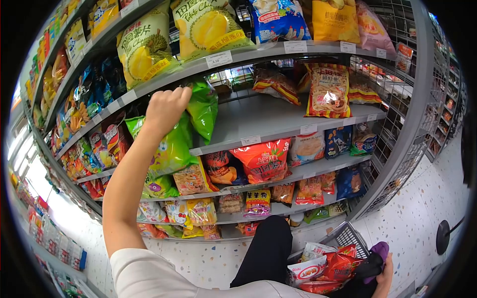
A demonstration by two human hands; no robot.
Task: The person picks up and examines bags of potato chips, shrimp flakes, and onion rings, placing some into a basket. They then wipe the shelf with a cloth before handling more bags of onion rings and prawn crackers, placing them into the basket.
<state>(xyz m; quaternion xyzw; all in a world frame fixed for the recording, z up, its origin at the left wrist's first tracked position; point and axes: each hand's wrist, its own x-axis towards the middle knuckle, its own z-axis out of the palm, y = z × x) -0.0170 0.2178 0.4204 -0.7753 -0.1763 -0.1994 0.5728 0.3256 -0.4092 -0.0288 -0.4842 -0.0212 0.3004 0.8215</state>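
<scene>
My left hand is raised in front of the middle-upper shelf, its fingers curled against the top of a green snack bag. A larger green bag bulges out over the shelf edge, just below the hand and partly behind my forearm. Low at the right, my right hand is beside a purple and black item; its fingers are mostly hidden. Next to it a grey basket holds red bags and a white and red bag.
Curved store shelves carry many snack bags, among them yellow-green chip bags above and a red bag below. Wire mesh closes the right end. My bent knee is before the lowest shelf. A black round base stands on the speckled floor.
</scene>
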